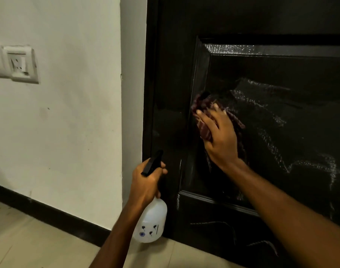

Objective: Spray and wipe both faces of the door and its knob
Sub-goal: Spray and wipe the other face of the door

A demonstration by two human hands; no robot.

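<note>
A glossy black panelled door (pixel 261 26) fills the right half of the view, with wet streaks shining across its recessed panel. My right hand (pixel 220 138) presses a dark red cloth (pixel 203 105) flat against the left side of that panel. My left hand (pixel 146 180) hangs lower, beside the door's left edge, gripping the black trigger head of a white spray bottle (pixel 151 221) that points down toward the floor. The door's knob is out of view.
A white wall (pixel 68 132) stands left of the door frame, carrying a white switch and socket plate (pixel 20 64). A dark skirting board (pixel 49 213) runs along its base above a beige tiled floor (pixel 30 244).
</note>
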